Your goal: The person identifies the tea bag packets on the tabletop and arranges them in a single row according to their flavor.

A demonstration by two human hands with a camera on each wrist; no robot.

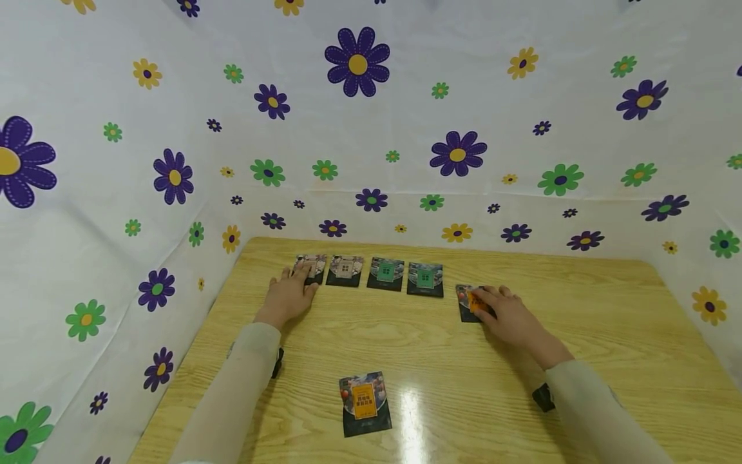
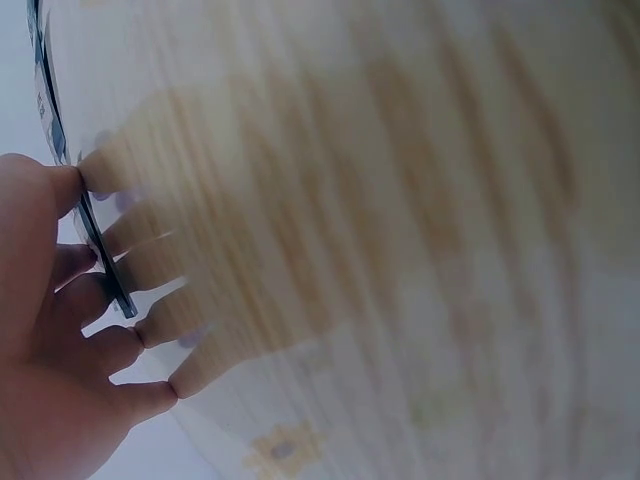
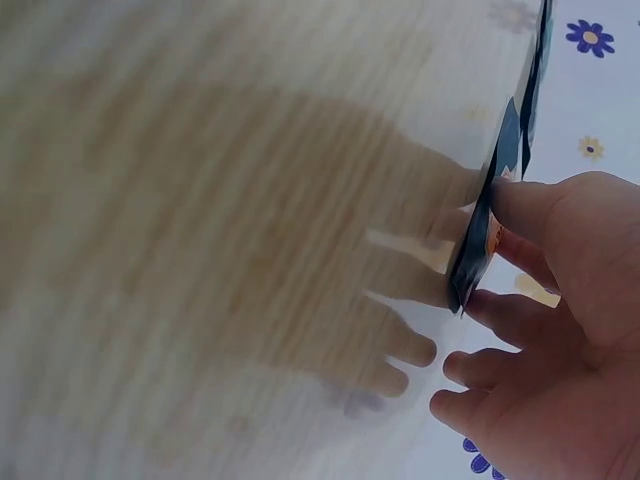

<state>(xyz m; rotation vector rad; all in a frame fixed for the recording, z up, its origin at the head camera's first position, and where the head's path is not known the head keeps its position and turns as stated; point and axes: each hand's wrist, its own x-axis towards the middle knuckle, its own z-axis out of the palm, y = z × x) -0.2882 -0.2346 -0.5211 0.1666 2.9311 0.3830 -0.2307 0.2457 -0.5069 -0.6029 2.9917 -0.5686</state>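
Observation:
My left hand (image 1: pixel 288 296) rests at the far left of a row of flat packets, its fingertips on the packet with a pale label (image 1: pixel 315 278) and partly covering it. In the left wrist view, that packet's thin dark edge (image 2: pixel 110 262) lies by the fingers, which are spread. At the right end of the row, my right hand (image 1: pixel 513 320) touches an orange-label packet (image 1: pixel 466 313), its fingers over the right part. The right wrist view shows the thumb and fingertips against this dark packet (image 3: pixel 478 245), with the other fingers extended beside it.
Between the hands lie another pale-label packet (image 1: pixel 345 269) and two green-label packets (image 1: pixel 385 273). A second orange-label packet (image 1: pixel 366 406) lies near the front of the wooden table (image 1: pixel 406 341). A white flower-print cloth (image 1: pixel 400 122) stands behind and along the sides.

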